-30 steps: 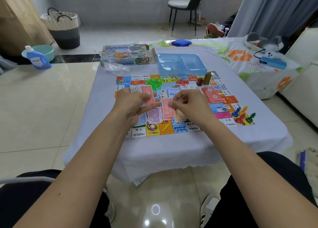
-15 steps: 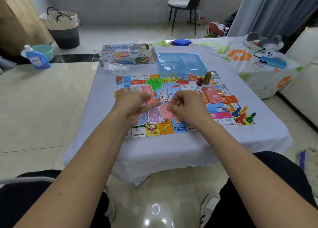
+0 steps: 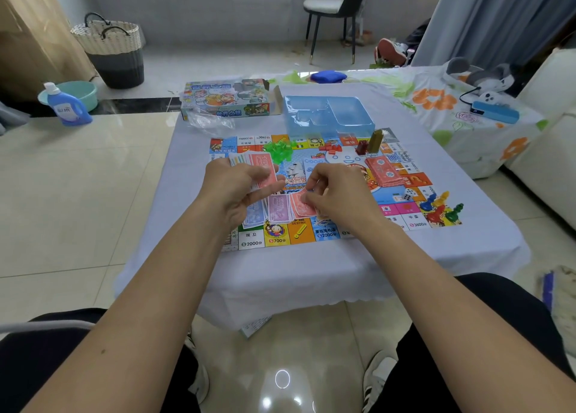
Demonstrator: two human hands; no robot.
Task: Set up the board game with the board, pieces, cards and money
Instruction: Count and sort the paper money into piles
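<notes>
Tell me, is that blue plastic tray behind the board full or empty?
Empty, as far as shows. The tray has only bare blue compartments; the pieces, dice and money lie out on the board.

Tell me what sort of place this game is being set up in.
Most likely a home living room. A low cloth-covered table stands on a tiled floor, with a pale sofa at the right, a woven basket and a dining chair by the far wall.

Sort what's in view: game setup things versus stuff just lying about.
Game setup: board, money stack in the left hand, sorted money piles under the right hand, pawns, dice, green houses.
Lying about: detergent bottle, basket, chair.
</notes>
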